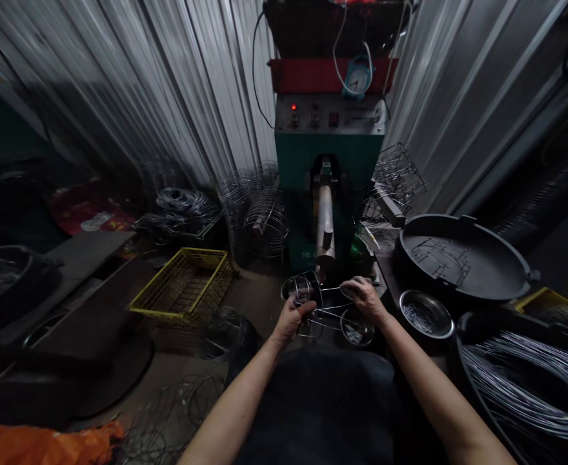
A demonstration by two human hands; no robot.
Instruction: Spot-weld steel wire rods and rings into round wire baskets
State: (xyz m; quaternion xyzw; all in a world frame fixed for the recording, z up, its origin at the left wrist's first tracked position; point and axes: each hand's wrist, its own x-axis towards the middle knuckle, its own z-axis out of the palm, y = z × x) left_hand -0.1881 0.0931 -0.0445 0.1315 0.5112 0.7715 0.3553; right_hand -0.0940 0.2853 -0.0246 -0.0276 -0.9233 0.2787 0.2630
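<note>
A small round wire cage frame hangs in front of the green machine, just under its metal cylinder arm. My left hand is closed on the frame's left ring. My right hand is closed on a thin wire at the frame's right side. A small steel bowl sits right below my right hand.
A yellow wire basket stands on the floor at left. Finished wire cages pile beside the machine. A large black round tray, a steel bowl of small parts and coils of wire lie at right. Corrugated metal walls surround everything.
</note>
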